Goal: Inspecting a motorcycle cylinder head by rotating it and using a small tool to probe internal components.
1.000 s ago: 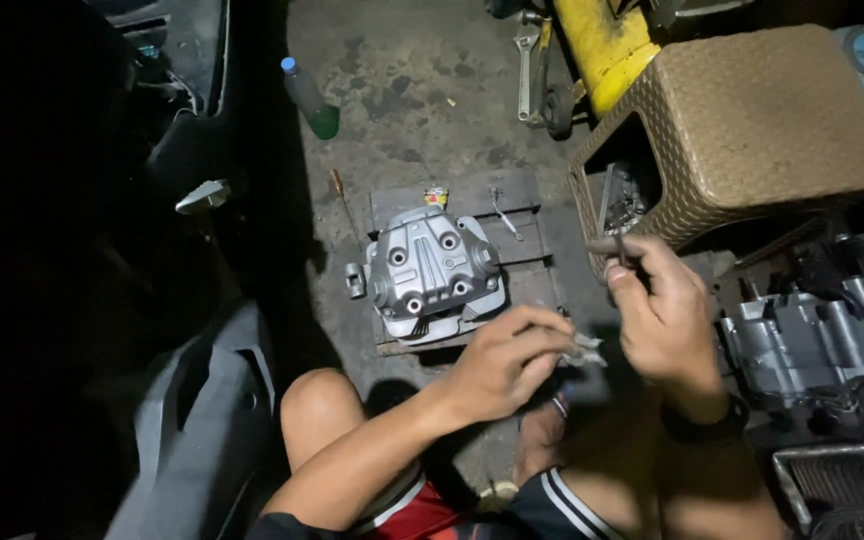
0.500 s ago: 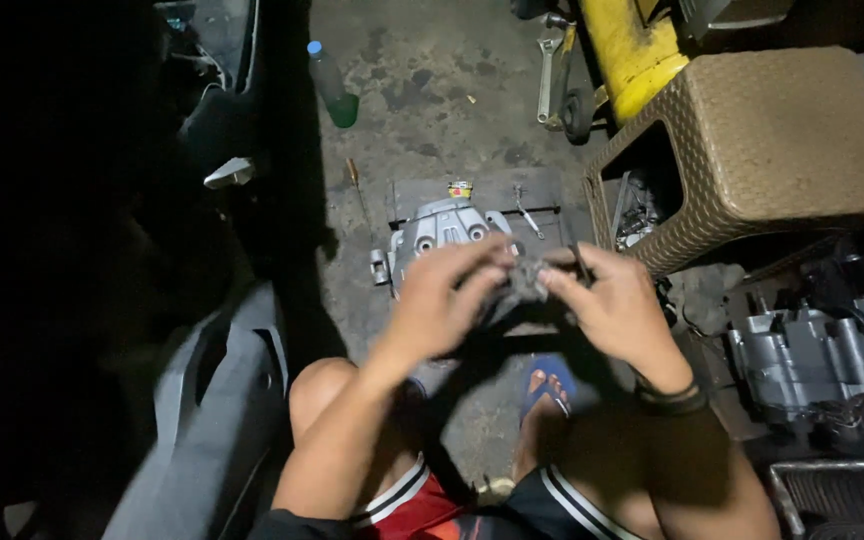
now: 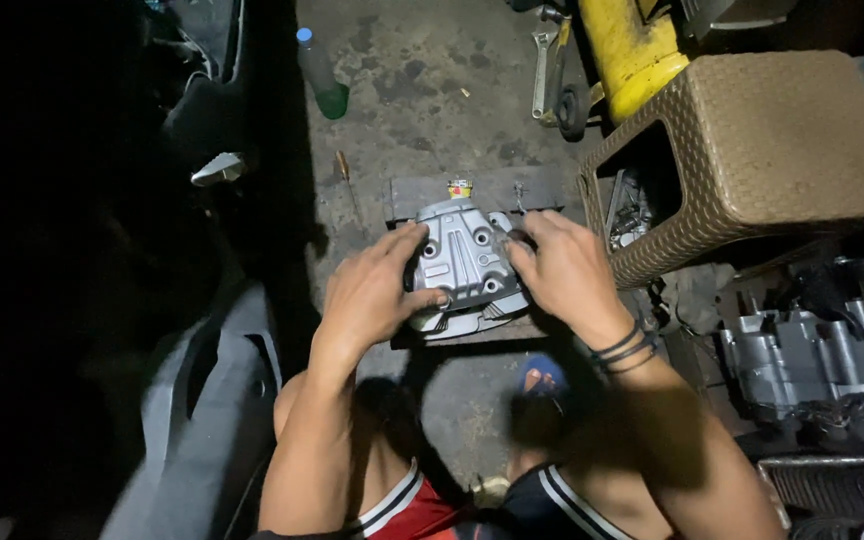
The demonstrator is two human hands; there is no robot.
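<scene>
Head view, looking straight down, and the far left of the frame is all darkness, with a grey plastic body panel curving up at lower left. Near the top, left of centre, a green bottle with a blue cap lies on the stained concrete floor. Moving in, the left hand wraps around the left flank of the silver engine cover, fingers spread over its top and thumb hooked under its lower edge, clamped on the casting. That cover sits dead centre of the frame on a dark flat board laid on the floor. Now the right hand, fingers curled against the cover's right edge, gripping it from that side, dark bands at the wrist. Just right of it stands a brown woven stool, open-sided, with metal bits inside. Above, a yellow machine part and a wrench. At far right, a grey engine block sits in shadow.
</scene>
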